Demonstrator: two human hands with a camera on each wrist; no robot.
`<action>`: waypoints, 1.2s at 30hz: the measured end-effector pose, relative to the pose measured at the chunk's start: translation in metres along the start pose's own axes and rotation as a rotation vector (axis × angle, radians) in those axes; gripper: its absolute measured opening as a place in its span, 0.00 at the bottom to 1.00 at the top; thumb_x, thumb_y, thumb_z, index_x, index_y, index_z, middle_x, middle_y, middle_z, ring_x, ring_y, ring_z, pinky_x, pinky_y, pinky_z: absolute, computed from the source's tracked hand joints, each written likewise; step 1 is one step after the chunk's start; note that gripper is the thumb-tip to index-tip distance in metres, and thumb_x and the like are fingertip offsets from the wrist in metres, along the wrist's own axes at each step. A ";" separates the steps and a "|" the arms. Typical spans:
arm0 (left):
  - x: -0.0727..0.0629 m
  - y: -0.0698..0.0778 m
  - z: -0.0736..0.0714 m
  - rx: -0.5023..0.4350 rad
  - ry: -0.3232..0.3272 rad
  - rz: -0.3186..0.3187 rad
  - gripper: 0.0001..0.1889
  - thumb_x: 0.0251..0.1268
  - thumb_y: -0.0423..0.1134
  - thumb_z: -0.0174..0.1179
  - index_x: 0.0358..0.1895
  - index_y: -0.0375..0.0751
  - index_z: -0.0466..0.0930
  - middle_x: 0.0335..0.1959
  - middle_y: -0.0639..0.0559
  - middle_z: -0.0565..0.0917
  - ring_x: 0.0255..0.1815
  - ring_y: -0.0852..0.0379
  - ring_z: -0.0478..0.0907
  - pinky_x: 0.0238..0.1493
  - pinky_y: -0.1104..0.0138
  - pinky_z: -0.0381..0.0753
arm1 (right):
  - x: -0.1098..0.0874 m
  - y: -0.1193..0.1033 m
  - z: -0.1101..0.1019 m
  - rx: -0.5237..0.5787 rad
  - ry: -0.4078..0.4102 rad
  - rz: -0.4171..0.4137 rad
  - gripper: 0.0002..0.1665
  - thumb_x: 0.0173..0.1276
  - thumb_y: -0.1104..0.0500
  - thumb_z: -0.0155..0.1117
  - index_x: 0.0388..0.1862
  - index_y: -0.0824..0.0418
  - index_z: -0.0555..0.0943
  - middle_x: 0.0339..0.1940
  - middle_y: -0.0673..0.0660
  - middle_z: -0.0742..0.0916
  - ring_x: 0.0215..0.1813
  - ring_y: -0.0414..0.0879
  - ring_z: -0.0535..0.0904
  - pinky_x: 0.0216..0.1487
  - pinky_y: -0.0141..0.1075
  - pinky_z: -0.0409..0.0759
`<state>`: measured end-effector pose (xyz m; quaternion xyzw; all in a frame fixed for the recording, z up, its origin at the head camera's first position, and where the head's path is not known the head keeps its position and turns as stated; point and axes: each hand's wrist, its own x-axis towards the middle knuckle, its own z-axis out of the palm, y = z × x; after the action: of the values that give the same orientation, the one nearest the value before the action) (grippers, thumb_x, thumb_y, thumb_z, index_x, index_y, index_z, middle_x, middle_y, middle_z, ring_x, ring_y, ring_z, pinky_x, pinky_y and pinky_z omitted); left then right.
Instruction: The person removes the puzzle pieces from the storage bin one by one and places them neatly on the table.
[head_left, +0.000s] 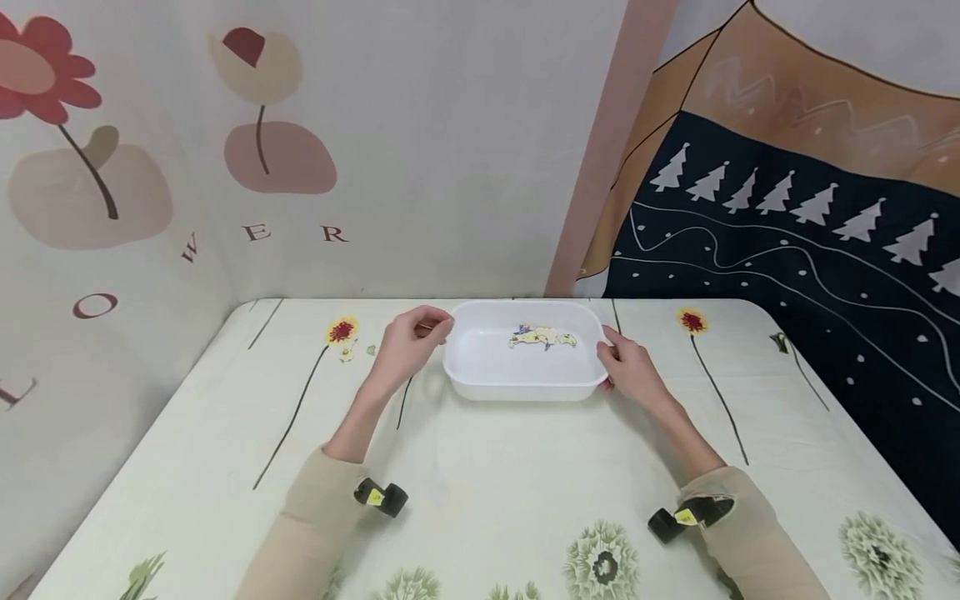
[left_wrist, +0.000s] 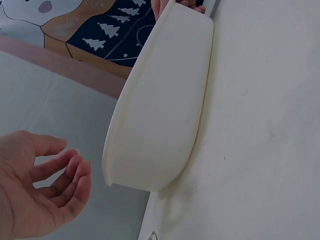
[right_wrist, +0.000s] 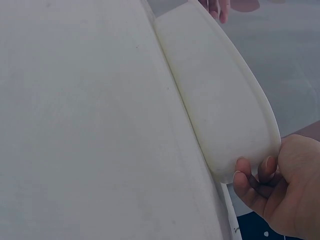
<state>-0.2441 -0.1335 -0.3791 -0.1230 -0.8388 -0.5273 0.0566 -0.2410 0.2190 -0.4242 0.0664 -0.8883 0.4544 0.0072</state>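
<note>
A white rectangular plastic basin with rounded corners stands on the table near its far edge. On its floor shows a small yellow, white and purple figure. My right hand grips the basin's right end, thumb over the rim and fingers curled beneath it, as the right wrist view confirms. Beside the left end is my left hand, its fingers loosely bent. In the left wrist view a gap separates this left hand from the basin's wall, and nothing is between its fingers.
A pale cloth printed with flowers covers the table. Behind the far edge hang a light flower-print curtain and a dark one with white trees. Each sleeve carries a small black camera at the wrist.
</note>
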 end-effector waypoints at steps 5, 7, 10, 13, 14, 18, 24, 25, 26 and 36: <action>0.003 0.005 0.014 -0.029 -0.026 0.020 0.11 0.74 0.37 0.60 0.51 0.34 0.83 0.42 0.42 0.85 0.44 0.43 0.83 0.44 0.63 0.80 | 0.000 -0.001 0.000 0.005 -0.001 0.004 0.32 0.81 0.60 0.45 0.77 0.75 0.57 0.21 0.58 0.80 0.20 0.46 0.77 0.23 0.34 0.77; 0.005 0.006 0.020 -0.047 -0.037 0.018 0.10 0.73 0.36 0.60 0.50 0.34 0.83 0.41 0.42 0.85 0.44 0.41 0.83 0.45 0.63 0.80 | 0.000 -0.002 0.000 0.008 -0.002 0.005 0.32 0.81 0.60 0.45 0.77 0.75 0.57 0.21 0.57 0.80 0.20 0.46 0.77 0.23 0.34 0.77; 0.011 0.008 0.030 -0.052 -0.048 0.004 0.09 0.72 0.36 0.60 0.49 0.35 0.83 0.41 0.43 0.85 0.45 0.42 0.84 0.47 0.61 0.81 | 0.000 -0.002 0.000 0.010 -0.002 0.004 0.32 0.81 0.60 0.45 0.77 0.75 0.57 0.21 0.57 0.80 0.20 0.47 0.77 0.23 0.34 0.78; 0.016 0.011 0.040 -0.033 -0.052 0.001 0.09 0.73 0.36 0.60 0.49 0.35 0.82 0.42 0.44 0.84 0.44 0.45 0.83 0.50 0.59 0.81 | 0.000 -0.001 0.000 0.007 -0.003 0.002 0.32 0.81 0.60 0.45 0.77 0.76 0.56 0.21 0.57 0.80 0.20 0.47 0.77 0.23 0.34 0.78; 0.018 0.012 0.043 -0.022 -0.054 0.001 0.10 0.73 0.36 0.60 0.50 0.35 0.82 0.42 0.44 0.84 0.45 0.46 0.83 0.50 0.59 0.81 | 0.000 -0.001 0.000 0.005 -0.003 0.000 0.32 0.81 0.60 0.45 0.77 0.76 0.56 0.21 0.57 0.80 0.20 0.47 0.77 0.23 0.34 0.78; 0.024 0.015 0.054 0.001 -0.067 -0.005 0.10 0.73 0.36 0.61 0.50 0.34 0.81 0.44 0.43 0.84 0.46 0.47 0.81 0.52 0.59 0.80 | 0.000 0.000 0.000 0.002 -0.001 -0.004 0.32 0.81 0.60 0.45 0.77 0.76 0.57 0.20 0.57 0.80 0.20 0.47 0.77 0.23 0.34 0.77; 0.036 0.014 0.069 0.011 -0.079 -0.017 0.10 0.71 0.35 0.62 0.49 0.32 0.81 0.44 0.41 0.84 0.48 0.46 0.81 0.55 0.59 0.79 | 0.000 -0.001 -0.001 0.011 0.005 -0.012 0.32 0.81 0.60 0.46 0.76 0.76 0.57 0.20 0.57 0.80 0.20 0.47 0.77 0.22 0.34 0.77; 0.038 0.014 0.071 0.012 -0.079 -0.022 0.10 0.71 0.35 0.62 0.49 0.32 0.81 0.45 0.40 0.85 0.48 0.46 0.82 0.55 0.59 0.79 | 0.000 -0.001 -0.001 0.011 0.005 -0.011 0.32 0.81 0.60 0.46 0.76 0.76 0.57 0.20 0.57 0.80 0.20 0.47 0.77 0.22 0.34 0.76; 0.039 0.013 0.073 0.016 -0.081 -0.029 0.10 0.71 0.34 0.62 0.49 0.32 0.81 0.45 0.40 0.85 0.49 0.45 0.81 0.56 0.59 0.79 | 0.000 -0.001 -0.001 0.009 0.005 -0.010 0.32 0.81 0.60 0.46 0.76 0.76 0.57 0.20 0.57 0.79 0.20 0.47 0.77 0.22 0.33 0.76; 0.053 0.011 0.089 0.075 -0.108 -0.137 0.11 0.71 0.35 0.60 0.50 0.32 0.80 0.44 0.41 0.84 0.47 0.48 0.80 0.46 0.63 0.79 | 0.000 0.001 0.000 0.007 0.003 -0.004 0.32 0.81 0.60 0.45 0.77 0.75 0.57 0.21 0.57 0.80 0.20 0.47 0.77 0.22 0.34 0.77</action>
<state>-0.2896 -0.0412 -0.3961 -0.0914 -0.8663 -0.4907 -0.0206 -0.2410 0.2200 -0.4250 0.0674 -0.8865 0.4577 0.0093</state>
